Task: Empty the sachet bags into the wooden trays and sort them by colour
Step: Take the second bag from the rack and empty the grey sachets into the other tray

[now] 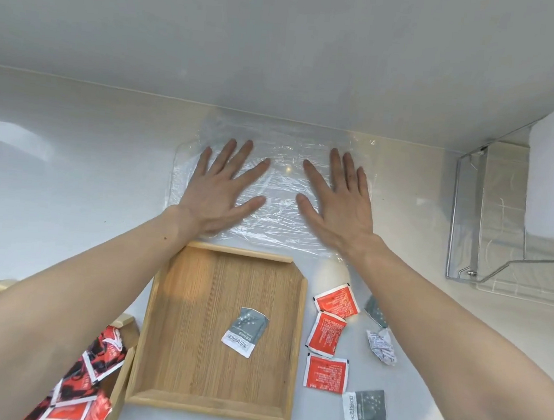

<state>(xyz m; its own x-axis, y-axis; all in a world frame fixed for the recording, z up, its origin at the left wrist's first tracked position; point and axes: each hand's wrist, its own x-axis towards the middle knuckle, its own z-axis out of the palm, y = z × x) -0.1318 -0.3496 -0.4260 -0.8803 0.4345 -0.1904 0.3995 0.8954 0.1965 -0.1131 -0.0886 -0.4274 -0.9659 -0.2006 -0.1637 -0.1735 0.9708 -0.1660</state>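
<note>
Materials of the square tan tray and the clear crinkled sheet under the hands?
Square tan tray: likely bamboo or light wood, matt; fine parallel grain lines. Clear crinkled sheet: apparently thin plastic film, glossy; creases, glints, see-through.

Table (pixel 72 165): smooth white surface with a light sheen. Sachet bag (pixel 285 180): thin clear plastic film, glossy and creased. Wooden tray (pixel 193 303): matt finish, fine straight grain. Red sachets (pixel 325 371): smooth printed film, slightly glossy. Rack (pixel 466 209): clear glossy plastic.
</note>
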